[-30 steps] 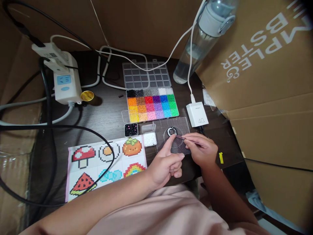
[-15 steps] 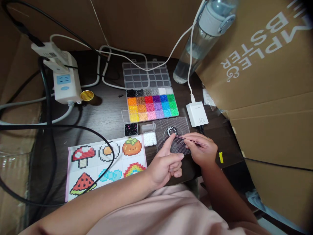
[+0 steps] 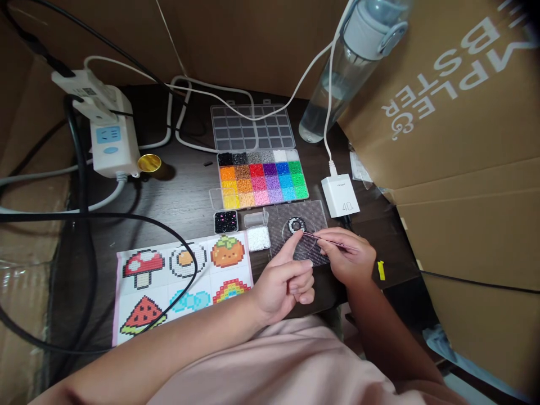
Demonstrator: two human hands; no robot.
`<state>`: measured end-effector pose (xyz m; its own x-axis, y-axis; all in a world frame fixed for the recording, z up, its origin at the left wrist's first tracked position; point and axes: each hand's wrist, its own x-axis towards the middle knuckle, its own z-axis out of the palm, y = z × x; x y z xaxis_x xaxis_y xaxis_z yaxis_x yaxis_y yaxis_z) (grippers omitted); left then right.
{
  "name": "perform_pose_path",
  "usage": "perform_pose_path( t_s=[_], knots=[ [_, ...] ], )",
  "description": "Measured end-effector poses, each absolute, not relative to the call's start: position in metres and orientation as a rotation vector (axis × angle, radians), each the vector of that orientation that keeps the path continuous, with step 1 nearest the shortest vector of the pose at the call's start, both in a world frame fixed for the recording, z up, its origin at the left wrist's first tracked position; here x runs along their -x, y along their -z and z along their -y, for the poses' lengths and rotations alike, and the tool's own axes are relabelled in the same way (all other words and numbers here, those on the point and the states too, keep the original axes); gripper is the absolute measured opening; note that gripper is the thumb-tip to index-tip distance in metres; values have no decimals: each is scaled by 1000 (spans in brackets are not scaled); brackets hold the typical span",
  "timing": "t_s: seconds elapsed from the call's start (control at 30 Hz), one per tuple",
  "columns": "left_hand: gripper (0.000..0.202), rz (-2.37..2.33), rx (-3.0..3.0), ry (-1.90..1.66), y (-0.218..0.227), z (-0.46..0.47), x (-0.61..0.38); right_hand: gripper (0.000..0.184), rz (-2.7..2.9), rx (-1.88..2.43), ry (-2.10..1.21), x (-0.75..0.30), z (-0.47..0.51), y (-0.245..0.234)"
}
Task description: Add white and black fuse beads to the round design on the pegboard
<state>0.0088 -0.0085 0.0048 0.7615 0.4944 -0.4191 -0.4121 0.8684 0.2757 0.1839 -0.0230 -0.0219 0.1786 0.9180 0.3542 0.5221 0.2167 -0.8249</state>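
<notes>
My right hand [image 3: 353, 257] pinches a pair of thin pink tweezers [image 3: 331, 242]. Their tips reach the lower right of a small ring of black and white beads [image 3: 291, 227], which sits on a clear pegboard [image 3: 276, 214]. My left hand [image 3: 284, 287] holds nothing; its index finger points at the ring's lower edge, with the tip at or over the beads, while the other fingers curl loosely. Whether a bead is between the tweezer tips is too small to tell. Just left of the board are a small box of white beads [image 3: 258, 239] and a box of black beads [image 3: 226, 222].
Behind the board lies a sorted bead case [image 3: 264, 179] with its lid [image 3: 253, 128] open. A pattern sheet [image 3: 164, 292] is at left, crossed by a black cable. A water bottle [image 3: 337, 84], white charger [image 3: 340, 195], power strip [image 3: 113, 135] and gold cup [image 3: 149, 163] stand around.
My left thumb has shifted slightly up and left, nearer the curled fingers. The index finger and the tweezers stay at almost the same place on the bead ring.
</notes>
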Motion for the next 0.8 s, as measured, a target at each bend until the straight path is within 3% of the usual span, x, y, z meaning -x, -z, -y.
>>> perform_pose_path(
  t_s=[0.33,0.63,0.8],
  knots=[
    [71,-531,-206,-563,-5,9,-8,14,1369,1446,-510,-186,26,25],
    [17,-601,-246,-567,-1,12,-10,13,1442,1426,-494,-184,21,22],
    [23,-624,-291,-442,-2,12,-12,14,1457,1424,-502,-183,20,20]
  ],
)
